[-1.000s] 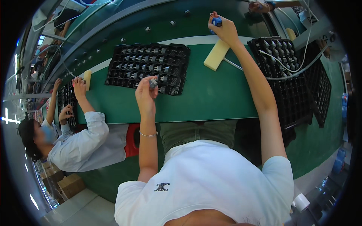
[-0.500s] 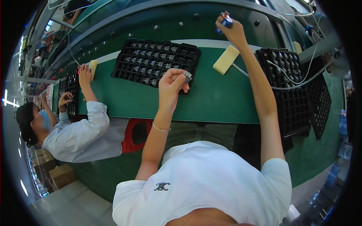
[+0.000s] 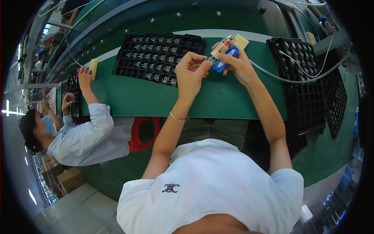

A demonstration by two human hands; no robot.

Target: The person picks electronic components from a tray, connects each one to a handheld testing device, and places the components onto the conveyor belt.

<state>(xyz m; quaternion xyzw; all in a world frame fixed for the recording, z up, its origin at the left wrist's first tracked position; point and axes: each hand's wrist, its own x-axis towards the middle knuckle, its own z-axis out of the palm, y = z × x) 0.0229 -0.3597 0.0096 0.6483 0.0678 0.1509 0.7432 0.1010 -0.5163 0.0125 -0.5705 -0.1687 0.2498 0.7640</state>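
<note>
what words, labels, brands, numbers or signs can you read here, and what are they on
No words or numbers here read clearly enough to quote.
Blue tool in the right hand: pale marking, too small and blurred to read.
White shirt: dark curved emblem on the chest, no readable words.

Factory workshop, green workbench (image 3: pixel 144 105), parts trays (image 3: pixel 194 43)
</note>
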